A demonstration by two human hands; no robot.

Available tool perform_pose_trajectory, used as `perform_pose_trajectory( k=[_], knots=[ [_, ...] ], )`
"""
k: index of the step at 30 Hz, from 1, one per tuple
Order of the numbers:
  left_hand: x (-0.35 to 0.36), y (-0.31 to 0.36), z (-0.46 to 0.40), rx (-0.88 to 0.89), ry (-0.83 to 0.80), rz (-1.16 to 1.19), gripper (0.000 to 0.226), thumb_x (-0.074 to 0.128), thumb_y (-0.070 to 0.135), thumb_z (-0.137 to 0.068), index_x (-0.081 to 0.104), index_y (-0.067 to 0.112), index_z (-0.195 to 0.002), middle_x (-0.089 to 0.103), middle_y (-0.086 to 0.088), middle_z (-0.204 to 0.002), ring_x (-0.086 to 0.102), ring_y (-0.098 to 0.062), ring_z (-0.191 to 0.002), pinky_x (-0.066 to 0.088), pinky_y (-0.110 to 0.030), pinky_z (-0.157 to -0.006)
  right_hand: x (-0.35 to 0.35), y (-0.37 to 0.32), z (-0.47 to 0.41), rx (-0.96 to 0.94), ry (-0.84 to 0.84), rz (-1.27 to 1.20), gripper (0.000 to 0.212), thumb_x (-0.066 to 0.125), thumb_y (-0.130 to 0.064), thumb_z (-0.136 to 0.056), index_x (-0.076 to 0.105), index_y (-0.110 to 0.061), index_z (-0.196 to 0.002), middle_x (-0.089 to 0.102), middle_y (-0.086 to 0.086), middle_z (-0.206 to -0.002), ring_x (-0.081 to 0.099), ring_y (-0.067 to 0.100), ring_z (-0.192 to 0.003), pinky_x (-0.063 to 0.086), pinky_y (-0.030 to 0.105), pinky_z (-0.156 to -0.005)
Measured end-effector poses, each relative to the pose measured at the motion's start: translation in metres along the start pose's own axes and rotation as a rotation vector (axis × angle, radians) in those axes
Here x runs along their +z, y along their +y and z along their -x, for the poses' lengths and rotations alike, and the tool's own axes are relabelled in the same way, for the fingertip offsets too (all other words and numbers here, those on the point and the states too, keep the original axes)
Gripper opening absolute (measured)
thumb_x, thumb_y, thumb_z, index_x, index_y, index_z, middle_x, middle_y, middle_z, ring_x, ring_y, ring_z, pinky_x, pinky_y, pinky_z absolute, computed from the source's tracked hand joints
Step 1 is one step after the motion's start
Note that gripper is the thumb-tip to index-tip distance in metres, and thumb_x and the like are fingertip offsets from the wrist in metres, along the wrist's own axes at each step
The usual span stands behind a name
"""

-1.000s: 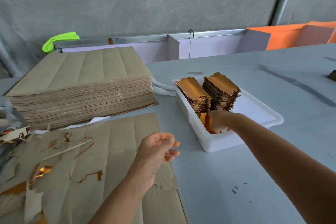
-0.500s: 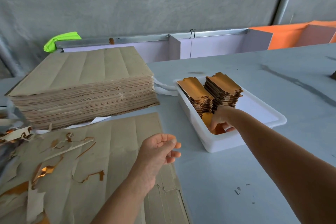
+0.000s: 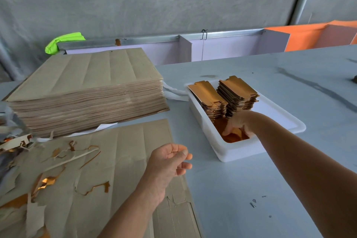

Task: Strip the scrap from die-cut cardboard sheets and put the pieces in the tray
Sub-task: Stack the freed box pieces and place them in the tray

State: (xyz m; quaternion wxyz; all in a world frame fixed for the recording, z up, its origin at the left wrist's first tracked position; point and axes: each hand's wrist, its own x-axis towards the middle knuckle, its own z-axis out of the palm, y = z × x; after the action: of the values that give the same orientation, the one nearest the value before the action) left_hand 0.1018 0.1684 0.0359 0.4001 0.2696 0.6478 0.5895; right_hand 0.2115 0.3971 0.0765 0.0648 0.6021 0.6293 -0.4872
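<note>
A white tray [image 3: 239, 152] sits right of centre on the table and holds two leaning stacks of gold die-cut pieces [image 3: 224, 96]. My right hand [image 3: 240, 122] reaches down into the tray's near end, fingers and thumb curled over a small bunch of gold pieces [image 3: 232, 137] lying on the tray floor. My left hand [image 3: 168, 162] hovers palm up over the right edge of a flat brown die-cut sheet [image 3: 119, 160], its fingers loosely curled and holding nothing.
A tall stack of brown cardboard sheets [image 3: 87, 91] stands at the back left. Torn scrap strips [image 3: 50, 168] with gold edges litter the left of the flat sheet. The grey table [image 3: 251, 189] stretches right, and a white partition [image 3: 212, 48] runs behind.
My right hand has sunk lower into the tray's near end with the gold pieces. The left hand has stayed nearly still above the sheet.
</note>
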Motion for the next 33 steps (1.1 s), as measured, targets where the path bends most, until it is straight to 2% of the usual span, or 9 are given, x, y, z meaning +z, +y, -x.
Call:
perform_pose_trajectory(
  k=[3, 5, 9, 13, 19, 23, 26, 30, 33],
  knots=[
    [0.002, 0.000, 0.002, 0.007, -0.003, -0.005, 0.009, 0.061, 0.013, -0.090, 0.065, 0.011, -0.098, 0.074, -0.002, -0.084, 0.069, -0.016, -0.070, 0.053, -0.024, -0.063, -0.007, 0.000, 0.007, 0.020, -0.004, -0.037, 0.020, 0.067, 0.003, -0.082, 0.055, -0.002, -0.097, 0.057, 0.017, -0.084, 0.053, 0.026, -0.071, 0.050, 0.026, -0.048],
    [0.003, 0.000, 0.003, 0.014, -0.004, -0.010, 0.008, 0.061, 0.013, -0.090, 0.065, 0.011, -0.097, 0.074, -0.001, -0.083, 0.069, -0.016, -0.069, 0.054, -0.024, -0.063, -0.011, 0.000, 0.010, 0.040, -0.012, -0.056, 0.013, 0.065, 0.003, -0.083, 0.054, -0.001, -0.085, 0.057, 0.016, -0.079, 0.051, 0.023, -0.066, 0.048, 0.021, -0.041],
    [0.005, 0.002, 0.005, 0.030, -0.008, -0.025, 0.009, 0.062, 0.013, -0.090, 0.065, 0.011, -0.098, 0.074, -0.001, -0.083, 0.070, -0.016, -0.071, 0.053, -0.024, -0.064, -0.025, 0.000, 0.020, 0.049, 0.001, -0.043, 0.016, 0.066, 0.006, -0.081, 0.056, -0.004, -0.089, 0.054, 0.018, -0.086, 0.051, 0.025, -0.070, 0.048, 0.024, -0.039],
    [0.009, 0.008, 0.008, 0.076, -0.008, -0.053, 0.008, 0.063, 0.014, -0.090, 0.065, 0.013, -0.097, 0.074, -0.001, -0.084, 0.069, -0.014, -0.070, 0.054, -0.023, -0.065, -0.044, 0.003, 0.026, 0.024, 0.090, 0.018, 0.024, 0.069, 0.005, -0.080, 0.055, -0.004, -0.097, 0.054, 0.018, -0.090, 0.053, 0.027, -0.074, 0.049, 0.025, -0.043],
    [0.031, 0.032, -0.007, 0.228, 0.021, -0.137, 0.008, 0.063, 0.017, -0.089, 0.060, 0.021, -0.095, 0.069, 0.001, -0.090, 0.067, -0.009, -0.071, 0.050, -0.018, -0.059, -0.064, 0.012, 0.032, -0.083, 0.118, -0.043, 0.061, 0.074, 0.001, -0.076, 0.044, -0.006, -0.129, 0.055, 0.020, -0.117, 0.056, 0.035, -0.097, 0.045, 0.040, -0.082],
    [0.054, 0.050, -0.027, 0.322, 0.029, -0.225, 0.017, 0.062, 0.024, -0.090, 0.058, 0.021, -0.106, 0.064, 0.002, -0.102, 0.065, -0.016, -0.092, 0.056, -0.031, -0.076, -0.068, 0.018, 0.034, -0.154, 0.046, -0.084, 0.072, 0.075, -0.001, -0.076, 0.039, -0.010, -0.137, 0.054, 0.019, -0.123, 0.055, 0.038, -0.105, 0.043, 0.044, -0.087],
    [0.070, 0.064, -0.046, 0.323, 0.027, -0.337, 0.033, 0.057, 0.033, -0.092, 0.051, 0.018, -0.122, 0.058, 0.001, -0.113, 0.060, -0.018, -0.101, 0.051, -0.038, -0.090, -0.068, 0.014, 0.037, -0.263, -0.034, -0.078, 0.066, 0.073, -0.004, -0.078, 0.042, -0.014, -0.135, 0.052, 0.015, -0.128, 0.052, 0.039, -0.111, 0.046, 0.046, -0.085],
    [0.088, 0.082, -0.070, 0.260, -0.011, -0.367, 0.012, 0.052, 0.039, -0.094, 0.046, 0.029, -0.094, 0.057, 0.004, -0.096, 0.060, -0.023, -0.099, 0.053, -0.043, -0.088, -0.067, -0.005, 0.040, -0.403, -0.139, 0.065, 0.049, 0.072, -0.008, -0.079, 0.051, -0.024, -0.120, 0.058, 0.005, -0.120, 0.056, 0.032, -0.105, 0.045, 0.050, -0.095],
    [0.094, 0.086, -0.088, 0.138, -0.040, -0.300, 0.029, 0.058, 0.032, -0.092, 0.049, 0.019, -0.116, 0.061, -0.003, -0.109, 0.060, -0.020, -0.098, 0.055, -0.041, -0.085, -0.065, -0.016, 0.035, -0.474, -0.201, 0.155, 0.039, 0.073, -0.012, -0.079, 0.057, -0.030, -0.110, 0.063, -0.002, -0.115, 0.060, 0.026, -0.103, 0.050, 0.043, -0.089]
  ],
)
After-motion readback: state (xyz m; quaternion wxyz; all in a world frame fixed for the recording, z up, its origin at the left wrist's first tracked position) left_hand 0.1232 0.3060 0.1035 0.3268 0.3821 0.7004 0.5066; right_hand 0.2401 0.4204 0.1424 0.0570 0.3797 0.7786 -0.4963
